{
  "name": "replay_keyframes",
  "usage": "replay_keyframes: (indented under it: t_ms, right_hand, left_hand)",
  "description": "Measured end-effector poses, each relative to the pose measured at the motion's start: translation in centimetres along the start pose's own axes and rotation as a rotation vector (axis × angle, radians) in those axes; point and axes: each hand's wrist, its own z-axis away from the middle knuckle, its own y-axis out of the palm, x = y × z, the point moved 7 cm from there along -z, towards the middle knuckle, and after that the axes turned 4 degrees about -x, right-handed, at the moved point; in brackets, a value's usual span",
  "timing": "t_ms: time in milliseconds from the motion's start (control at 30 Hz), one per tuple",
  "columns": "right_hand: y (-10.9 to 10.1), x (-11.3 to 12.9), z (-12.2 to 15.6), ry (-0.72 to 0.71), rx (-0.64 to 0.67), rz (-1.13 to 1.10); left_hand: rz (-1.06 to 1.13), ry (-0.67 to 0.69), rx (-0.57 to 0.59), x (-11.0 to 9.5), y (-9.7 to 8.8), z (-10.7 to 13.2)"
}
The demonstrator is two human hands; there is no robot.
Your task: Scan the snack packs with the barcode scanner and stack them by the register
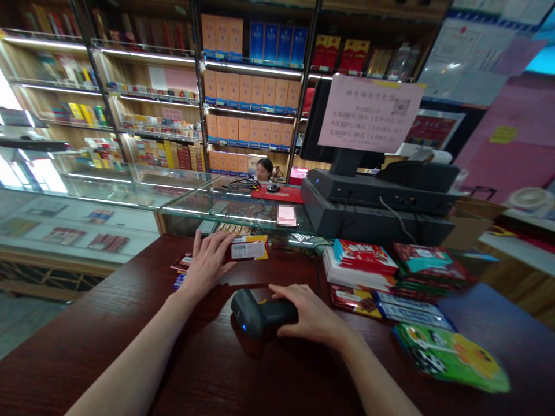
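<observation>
My left hand [210, 260] holds a flat red-and-yellow chocolate bar [249, 249] by its left end. The wrapper's white label with a barcode faces me. Partly hidden behind that hand, a few more packets [180, 280] lie on the counter. My right hand [310, 315] is around the handle of a black barcode scanner [251, 315], low over the wood in front of me. A blue light glows on the scanner, and its head points left. The palm side of my right hand is out of sight.
On the right of the dark wooden counter [108, 341] are stacked red and white boxes [364, 260], several flat packets and a green bag [455, 358]. A till with a monitor [314, 124] stands behind them. Glass display cases [139, 202] line the far side; a person's head shows beyond.
</observation>
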Motion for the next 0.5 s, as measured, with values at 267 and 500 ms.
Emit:
replay_keyframes:
  t_ms: [267, 500]
  right_hand:
    - [1.2, 1.2, -0.5, -0.115, -0.038, 0.052]
    - [1.0, 1.9, -0.5, -0.12, -0.037, 0.07]
  left_hand:
    - [0.015, -0.008, 0.003, 0.1, 0.2, 0.1]
    - [0.017, -0.009, 0.001, 0.3, 0.5, 0.4]
